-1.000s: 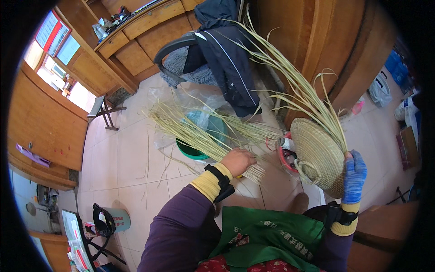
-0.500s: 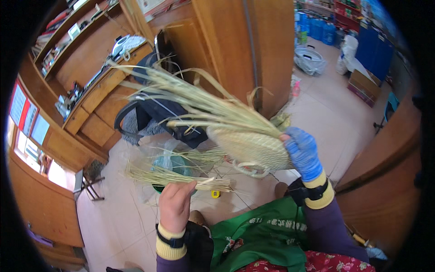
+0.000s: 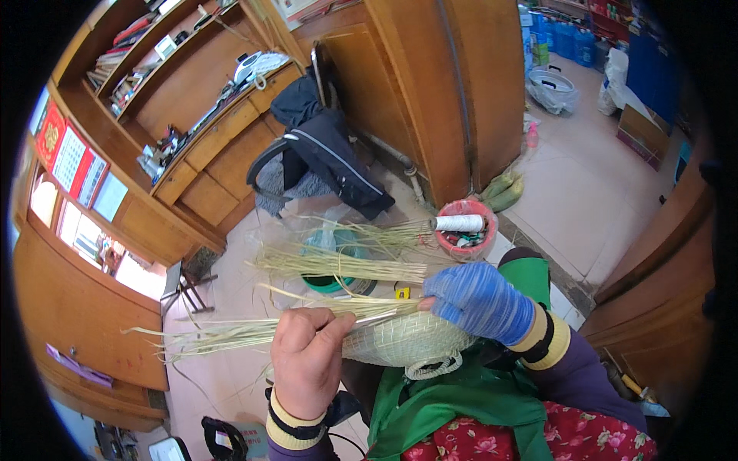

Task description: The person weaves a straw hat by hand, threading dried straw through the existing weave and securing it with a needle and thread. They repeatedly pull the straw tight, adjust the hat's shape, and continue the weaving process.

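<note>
My right hand (image 3: 483, 303), in a blue knitted glove, is closed around the gathered end of a bundle of pale straw strands (image 3: 223, 336). The bundle stretches leftward across my front, its loose tips fanning out. My bare left hand (image 3: 309, 349) is closed on the middle of the bundle, thumb against the index finger. Beneath the strands, a pale woven straw basket (image 3: 407, 338) with a looped handle lies at my lap, partly hidden by the bundle and my hands. Another straw bundle (image 3: 346, 267) lies just beyond, over a green bucket (image 3: 330, 287).
A red tub (image 3: 492, 230) holds a cone of white thread (image 3: 460, 223) and small items. Near the straw sits a yellow tape measure (image 3: 402, 293). A chair draped with a dark jacket (image 3: 338, 157) stands before the wooden desk. At left is a small folding stool (image 3: 183, 288).
My right hand has come down and inward with the straw bundle, now lying level across my front. My left hand has closed on its middle. The basket sits lower and the view has shifted.
</note>
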Demonstrator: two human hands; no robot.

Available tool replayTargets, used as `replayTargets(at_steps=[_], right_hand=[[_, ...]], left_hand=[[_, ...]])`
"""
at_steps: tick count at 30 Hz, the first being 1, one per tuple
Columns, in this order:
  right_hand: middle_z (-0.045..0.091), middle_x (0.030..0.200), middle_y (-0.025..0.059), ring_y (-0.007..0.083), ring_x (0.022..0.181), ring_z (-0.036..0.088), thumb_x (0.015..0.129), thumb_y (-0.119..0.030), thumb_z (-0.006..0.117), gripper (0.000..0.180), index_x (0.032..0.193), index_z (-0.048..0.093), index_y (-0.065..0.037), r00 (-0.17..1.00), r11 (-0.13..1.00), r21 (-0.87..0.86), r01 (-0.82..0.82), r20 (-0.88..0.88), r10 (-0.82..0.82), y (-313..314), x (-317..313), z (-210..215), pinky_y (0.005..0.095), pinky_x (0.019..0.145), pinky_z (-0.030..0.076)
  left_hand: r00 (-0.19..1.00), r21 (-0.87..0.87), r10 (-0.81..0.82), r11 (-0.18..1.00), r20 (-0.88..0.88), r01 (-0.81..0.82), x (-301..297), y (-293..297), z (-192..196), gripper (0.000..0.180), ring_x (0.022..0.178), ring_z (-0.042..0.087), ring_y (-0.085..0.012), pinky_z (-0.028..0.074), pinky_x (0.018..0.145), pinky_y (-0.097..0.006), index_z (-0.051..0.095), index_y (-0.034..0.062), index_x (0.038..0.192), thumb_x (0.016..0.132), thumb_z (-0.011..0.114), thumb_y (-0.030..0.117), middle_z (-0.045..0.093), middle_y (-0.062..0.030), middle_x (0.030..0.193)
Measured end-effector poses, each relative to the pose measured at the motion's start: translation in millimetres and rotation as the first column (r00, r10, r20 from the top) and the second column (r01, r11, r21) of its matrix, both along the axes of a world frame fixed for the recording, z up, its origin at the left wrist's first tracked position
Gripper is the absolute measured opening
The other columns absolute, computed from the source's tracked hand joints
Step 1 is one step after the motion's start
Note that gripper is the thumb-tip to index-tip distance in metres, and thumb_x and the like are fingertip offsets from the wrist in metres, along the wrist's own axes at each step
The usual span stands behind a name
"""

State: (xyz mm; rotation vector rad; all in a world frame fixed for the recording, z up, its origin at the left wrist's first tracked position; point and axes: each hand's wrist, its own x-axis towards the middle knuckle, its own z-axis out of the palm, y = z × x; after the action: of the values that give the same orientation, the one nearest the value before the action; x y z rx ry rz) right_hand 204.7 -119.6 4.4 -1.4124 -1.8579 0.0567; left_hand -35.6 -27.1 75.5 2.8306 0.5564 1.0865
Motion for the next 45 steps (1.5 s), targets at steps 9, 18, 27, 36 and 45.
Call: replayTargets(at_steps=[9,18,27,36,45], right_hand=[[0.068,0.078,0.0143,0.0325,0.073,0.068,0.090,-0.026,0.069,0.020,0.095,0.070,-0.007,0.996,0.999,0.002,-0.038,-0.075,0.038,-5,-24,-7,0.0388,0.065,0.055],[0.067,0.075,0.0141,0.0317,0.072,0.069,0.089,-0.028,0.070,0.020,0.095,0.071,-0.009,0.996,0.999,0.032,-0.041,-0.083,0.043,-5,-25,-23,0.0392,0.063,0.054],[0.067,0.073,0.0139,0.0311,0.069,0.068,0.093,-0.034,0.065,0.026,0.095,0.072,-0.009,0.998,0.997,-0.056,-0.054,-0.044,0.051,-8,-25,-22,0.0400,0.062,0.054],[0.069,0.076,0.0142,0.0306,0.074,0.069,0.094,-0.035,0.062,0.028,0.098,0.072,-0.009,0.996,0.992,-0.106,-0.068,-0.065,0.061,-11,-22,-22,0.0397,0.065,0.054],[0.068,0.076,0.0145,0.0311,0.072,0.068,0.094,-0.035,0.062,0.028,0.098,0.072,-0.009,0.999,0.987,-0.152,-0.048,0.004,0.049,-9,-20,-22,0.0398,0.063,0.054]], left_hand=[[0.986,-0.121,-0.023,0.993,-0.166,0.003,-40,4,-21,0.036,0.082,0.062,-0.0309,0.051,0.070,-0.040,0.071,0.0066,0.101,0.068,0.070,-0.006,0.065,-0.0091,0.093],[0.961,-0.220,-0.114,0.974,-0.251,0.058,-41,6,-18,0.031,0.083,0.065,-0.0311,0.053,0.068,-0.040,0.070,0.0057,0.102,0.072,0.070,-0.004,0.064,-0.0098,0.093],[0.929,-0.226,-0.140,0.972,-0.342,0.063,-31,9,-6,0.029,0.077,0.066,-0.0289,0.054,0.065,-0.036,0.072,0.0062,0.098,0.071,0.069,-0.005,0.065,-0.0100,0.090],[0.936,-0.171,-0.121,0.983,-0.332,0.067,-32,5,-9,0.029,0.078,0.065,-0.0286,0.053,0.064,-0.036,0.072,0.0067,0.098,0.071,0.070,-0.005,0.064,-0.0100,0.090],[0.974,-0.004,-0.019,1.000,-0.224,0.019,-46,-7,-32,0.042,0.081,0.061,-0.0261,0.052,0.068,-0.037,0.072,0.0061,0.106,0.065,0.069,-0.002,0.062,-0.0066,0.095]])
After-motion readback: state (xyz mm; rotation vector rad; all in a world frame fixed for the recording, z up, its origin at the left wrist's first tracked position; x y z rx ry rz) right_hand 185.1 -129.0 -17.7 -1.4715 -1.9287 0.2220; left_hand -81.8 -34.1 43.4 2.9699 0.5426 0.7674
